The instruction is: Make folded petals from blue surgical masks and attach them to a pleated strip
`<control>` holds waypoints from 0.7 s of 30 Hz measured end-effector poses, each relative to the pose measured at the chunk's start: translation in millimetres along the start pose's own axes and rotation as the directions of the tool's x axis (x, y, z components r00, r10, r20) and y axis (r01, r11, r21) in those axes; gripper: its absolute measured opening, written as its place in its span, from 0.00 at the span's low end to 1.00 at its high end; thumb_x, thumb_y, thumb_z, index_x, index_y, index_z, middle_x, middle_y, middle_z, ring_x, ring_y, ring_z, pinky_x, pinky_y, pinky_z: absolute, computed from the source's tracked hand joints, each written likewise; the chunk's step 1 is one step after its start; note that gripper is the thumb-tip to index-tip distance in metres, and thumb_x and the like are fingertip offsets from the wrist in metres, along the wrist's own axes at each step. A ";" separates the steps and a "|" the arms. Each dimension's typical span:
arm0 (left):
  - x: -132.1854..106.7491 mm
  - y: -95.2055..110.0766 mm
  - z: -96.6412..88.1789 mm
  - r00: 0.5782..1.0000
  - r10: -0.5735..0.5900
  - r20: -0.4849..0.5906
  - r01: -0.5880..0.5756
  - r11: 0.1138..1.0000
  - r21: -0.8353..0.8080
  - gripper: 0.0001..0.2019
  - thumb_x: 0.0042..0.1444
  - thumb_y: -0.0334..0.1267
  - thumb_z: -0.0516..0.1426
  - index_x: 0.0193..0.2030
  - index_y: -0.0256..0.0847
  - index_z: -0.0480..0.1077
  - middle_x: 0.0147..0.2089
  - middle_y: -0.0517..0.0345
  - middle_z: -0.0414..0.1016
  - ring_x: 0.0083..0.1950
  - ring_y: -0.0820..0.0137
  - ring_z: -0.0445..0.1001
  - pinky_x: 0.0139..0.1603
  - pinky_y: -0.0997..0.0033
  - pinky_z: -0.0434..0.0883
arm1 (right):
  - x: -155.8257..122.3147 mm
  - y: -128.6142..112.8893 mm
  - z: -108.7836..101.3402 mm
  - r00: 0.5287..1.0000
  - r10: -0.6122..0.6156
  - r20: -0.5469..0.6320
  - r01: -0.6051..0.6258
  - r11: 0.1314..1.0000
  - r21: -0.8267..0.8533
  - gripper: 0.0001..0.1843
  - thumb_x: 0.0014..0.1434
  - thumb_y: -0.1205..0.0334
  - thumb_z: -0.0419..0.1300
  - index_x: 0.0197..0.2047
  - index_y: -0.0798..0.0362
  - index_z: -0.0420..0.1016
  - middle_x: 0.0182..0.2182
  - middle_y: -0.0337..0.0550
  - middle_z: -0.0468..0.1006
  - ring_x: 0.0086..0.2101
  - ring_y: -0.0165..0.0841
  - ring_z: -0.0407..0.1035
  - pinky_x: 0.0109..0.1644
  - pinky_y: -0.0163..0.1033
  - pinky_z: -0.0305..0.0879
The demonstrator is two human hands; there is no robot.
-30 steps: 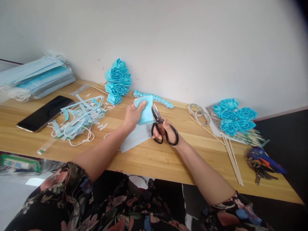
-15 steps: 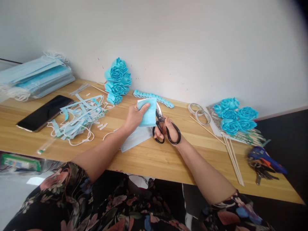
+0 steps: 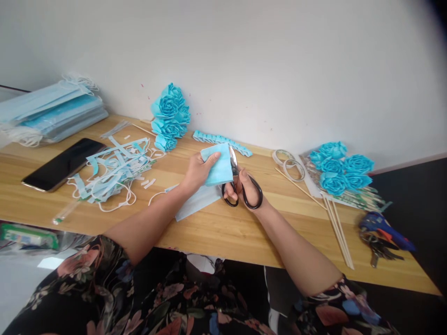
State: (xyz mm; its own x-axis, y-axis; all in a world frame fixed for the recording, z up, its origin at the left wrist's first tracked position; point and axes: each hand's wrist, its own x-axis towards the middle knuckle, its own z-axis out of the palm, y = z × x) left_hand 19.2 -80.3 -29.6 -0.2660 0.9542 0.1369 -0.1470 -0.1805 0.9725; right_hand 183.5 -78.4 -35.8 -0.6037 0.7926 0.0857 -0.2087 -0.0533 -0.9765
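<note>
My left hand (image 3: 197, 171) pinches a folded light-blue mask piece (image 3: 220, 168) above the wooden table (image 3: 216, 228). My right hand (image 3: 244, 186) has its fingers through the black handles of scissors (image 3: 240, 188). The blades run along the right edge of the blue piece and are nearly closed on it. A pale blue sheet (image 3: 195, 202) lies on the table under both hands.
Mask scraps and ear loops (image 3: 111, 172) and a black phone (image 3: 61, 164) lie at left, behind them a stack of masks (image 3: 52, 114). Blue fabric roses (image 3: 169, 116) lean on the wall; more roses on sticks (image 3: 340, 170), tape rolls (image 3: 288, 164), a glue gun (image 3: 386, 230) and keys are at right.
The scissors have moved up along the blue piece's right edge and their blades have closed further. My left hand has shifted slightly right with the piece.
</note>
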 end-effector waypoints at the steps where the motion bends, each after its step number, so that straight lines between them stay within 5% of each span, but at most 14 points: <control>1: 0.3 -0.5 -0.2 1.000 -0.002 0.006 0.002 1.000 0.001 0.18 0.50 0.49 0.64 0.25 0.36 0.69 0.23 0.62 0.66 0.26 0.75 0.64 0.27 0.76 0.63 | -0.4 -0.6 0.5 1.000 -0.008 -0.001 0.008 1.000 -0.001 0.36 0.57 0.28 0.54 0.51 0.54 0.66 0.17 0.30 0.68 0.14 0.26 0.55 0.30 0.40 0.73; 21: 0.1 -1.8 -3.0 0.999 0.002 0.046 0.000 0.999 -0.054 0.22 0.51 0.57 0.62 0.30 0.36 0.71 0.25 0.61 0.69 0.28 0.74 0.67 0.28 0.76 0.66 | -0.8 -0.6 0.6 0.997 -0.054 -0.050 0.051 0.997 -0.065 0.41 0.58 0.31 0.56 0.60 0.56 0.65 0.13 0.26 0.62 0.12 0.25 0.51 0.20 0.36 0.63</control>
State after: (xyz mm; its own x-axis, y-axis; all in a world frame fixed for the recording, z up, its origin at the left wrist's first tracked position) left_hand 16.6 -80.6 -31.9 -0.2222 0.9638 0.1476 -0.1985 -0.1929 0.9609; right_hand 183.7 -79.4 -35.1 -0.5525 0.8236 0.1284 -0.1888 0.0263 -0.9817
